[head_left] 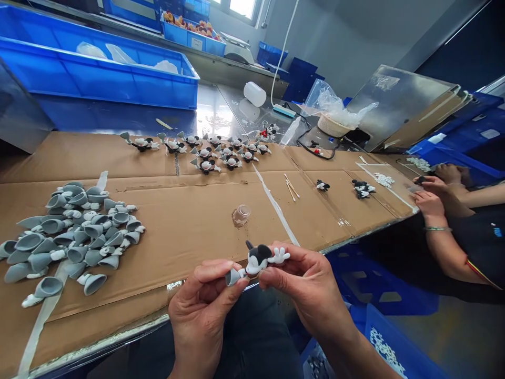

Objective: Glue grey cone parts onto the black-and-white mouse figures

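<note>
My left hand (203, 310) pinches a small grey cone-shaped arm piece (232, 276) between thumb and fingers. My right hand (311, 292) grips a black-and-white cartoon mouse figure (258, 259) with a white glove sticking out to the right. The grey piece touches the figure's left side. Both hands hover just in front of the near edge of the cardboard-covered table (189, 221). A pile of several grey arm pieces (74, 231) lies at the left. Several assembled figures (209, 152) stand in rows at the far side.
A small clear cup (241, 214) sits mid-table, with wooden sticks (291, 187) further right. Big blue bins (98, 68) stand behind. At the right, a co-worker's hands (430, 197) work near more figures (362, 188) and white parts (383, 180). A blue crate (394, 342) sits below.
</note>
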Action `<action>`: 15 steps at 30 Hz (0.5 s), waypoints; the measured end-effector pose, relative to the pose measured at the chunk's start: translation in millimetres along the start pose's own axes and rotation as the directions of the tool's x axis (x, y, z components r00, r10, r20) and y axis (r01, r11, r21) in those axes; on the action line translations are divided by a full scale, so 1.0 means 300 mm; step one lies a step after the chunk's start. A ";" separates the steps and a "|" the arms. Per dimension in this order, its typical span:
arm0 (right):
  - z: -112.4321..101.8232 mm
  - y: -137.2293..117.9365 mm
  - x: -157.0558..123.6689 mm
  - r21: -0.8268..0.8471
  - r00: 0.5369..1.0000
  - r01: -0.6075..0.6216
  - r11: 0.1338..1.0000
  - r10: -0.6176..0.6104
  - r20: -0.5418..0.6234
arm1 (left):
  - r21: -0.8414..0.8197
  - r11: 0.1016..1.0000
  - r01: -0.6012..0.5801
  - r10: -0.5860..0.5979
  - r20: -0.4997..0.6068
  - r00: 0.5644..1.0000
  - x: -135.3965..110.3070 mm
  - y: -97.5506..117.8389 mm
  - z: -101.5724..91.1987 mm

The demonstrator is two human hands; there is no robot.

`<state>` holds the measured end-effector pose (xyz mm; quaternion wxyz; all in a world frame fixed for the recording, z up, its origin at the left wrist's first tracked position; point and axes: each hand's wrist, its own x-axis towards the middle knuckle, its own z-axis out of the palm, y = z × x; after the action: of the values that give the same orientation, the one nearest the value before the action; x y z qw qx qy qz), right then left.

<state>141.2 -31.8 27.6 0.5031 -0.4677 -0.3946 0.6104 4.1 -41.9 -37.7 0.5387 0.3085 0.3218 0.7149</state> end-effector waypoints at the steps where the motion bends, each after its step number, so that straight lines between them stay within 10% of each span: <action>1: -0.002 0.001 -0.001 -0.008 1.000 0.000 1.000 0.000 -0.003 | 0.006 1.000 -0.009 0.009 0.005 1.000 0.000 0.000 0.000; 15: -0.004 0.022 0.003 0.035 1.000 0.011 0.999 -0.012 0.017 | 0.004 0.999 0.053 -0.053 0.001 0.999 -0.003 0.002 0.001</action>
<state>140.5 -32.2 20.8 0.5113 -0.4512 -0.3908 0.6183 4.1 -42.9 -37.2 0.5571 0.3015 0.3310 0.6995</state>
